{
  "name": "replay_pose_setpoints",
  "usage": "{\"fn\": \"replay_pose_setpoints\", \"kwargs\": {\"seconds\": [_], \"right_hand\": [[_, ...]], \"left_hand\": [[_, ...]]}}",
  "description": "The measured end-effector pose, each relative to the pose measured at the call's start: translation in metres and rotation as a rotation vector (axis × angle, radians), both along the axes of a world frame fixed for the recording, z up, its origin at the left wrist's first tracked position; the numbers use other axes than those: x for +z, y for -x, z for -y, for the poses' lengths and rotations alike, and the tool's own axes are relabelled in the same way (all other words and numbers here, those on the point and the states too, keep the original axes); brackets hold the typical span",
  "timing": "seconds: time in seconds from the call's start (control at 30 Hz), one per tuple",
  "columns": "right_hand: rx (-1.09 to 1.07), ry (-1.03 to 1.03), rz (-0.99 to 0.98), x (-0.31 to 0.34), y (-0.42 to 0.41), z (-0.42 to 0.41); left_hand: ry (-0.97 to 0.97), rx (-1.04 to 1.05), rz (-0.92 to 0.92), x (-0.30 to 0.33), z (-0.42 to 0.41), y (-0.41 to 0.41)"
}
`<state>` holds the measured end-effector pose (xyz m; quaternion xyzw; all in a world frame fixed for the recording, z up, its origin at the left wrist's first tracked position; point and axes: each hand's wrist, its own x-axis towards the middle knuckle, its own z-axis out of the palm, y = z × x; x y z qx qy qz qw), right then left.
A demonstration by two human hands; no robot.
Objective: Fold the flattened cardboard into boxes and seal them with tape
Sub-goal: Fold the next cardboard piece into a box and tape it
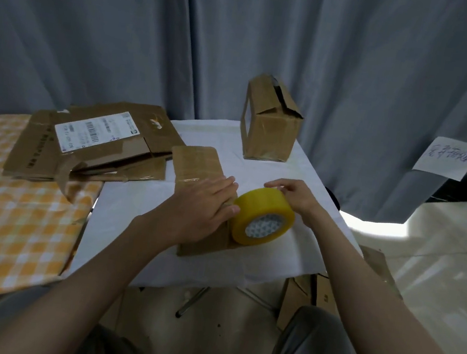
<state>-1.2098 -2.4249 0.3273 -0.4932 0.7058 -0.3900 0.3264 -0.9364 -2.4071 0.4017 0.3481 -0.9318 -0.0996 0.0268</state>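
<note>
Pressing my left hand flat on the small flattened cardboard, fingers straight, I judge it light, stiff and creasable; hold it along an edge. It lies mid-tabletop, brown, with glossy taped seams. My right hand grips the yellow tape roll just beside it.

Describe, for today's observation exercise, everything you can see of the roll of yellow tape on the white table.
The roll of tape is a wide, translucent yellow ring wound on a white core with a grey patterned face. It stands on its edge, tilted, its core turned toward the camera, resting partly on the flat cardboard piece and partly on the white table. The right hand grips its top from behind; the left hand lies flat on the cardboard, thumb touching the roll's left side.
</note>
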Motion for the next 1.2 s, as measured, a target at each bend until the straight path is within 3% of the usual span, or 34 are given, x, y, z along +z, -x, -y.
{"fn": "replay_pose_setpoints", "kwargs": {"seconds": [0.1, 0.17, 0.33, 0.47, 0.53, 0.7, 0.83, 1.2], "right_hand": [[0.24, -0.066, -0.07, -0.014, 0.012, 0.014], [0.345, -0.062, -0.218, -0.018, 0.016, 0.023], [0.204, 0.008, -0.381, -0.026, 0.016, 0.029], [0.065, 0.083, -0.313, -0.033, 0.015, 0.019], [-0.115, 0.118, -0.266, -0.027, 0.014, 0.012], [-0.431, 0.363, 0.066, 0.021, -0.005, -0.034], [-0.376, 0.554, 0.078, 0.046, -0.04, -0.079], [-0.283, 0.505, -0.005, 0.032, -0.109, -0.119]], "left_hand": [[-0.024, 0.0, -0.025, 0.0, 0.001, 0.0], [-0.041, -0.01, -0.038, 0.002, 0.001, 0.001], [0.011, -0.056, -0.149, 0.013, 0.018, 0.005], [0.028, -0.163, -0.151, 0.021, 0.042, 0.017], [-0.05, -0.251, -0.226, 0.025, 0.048, 0.022], [-0.145, -0.379, -0.185, 0.027, 0.058, 0.031], [-0.135, -0.414, -0.132, 0.026, 0.064, 0.033], [-0.166, -0.349, -0.095, 0.023, 0.065, 0.029]]}}
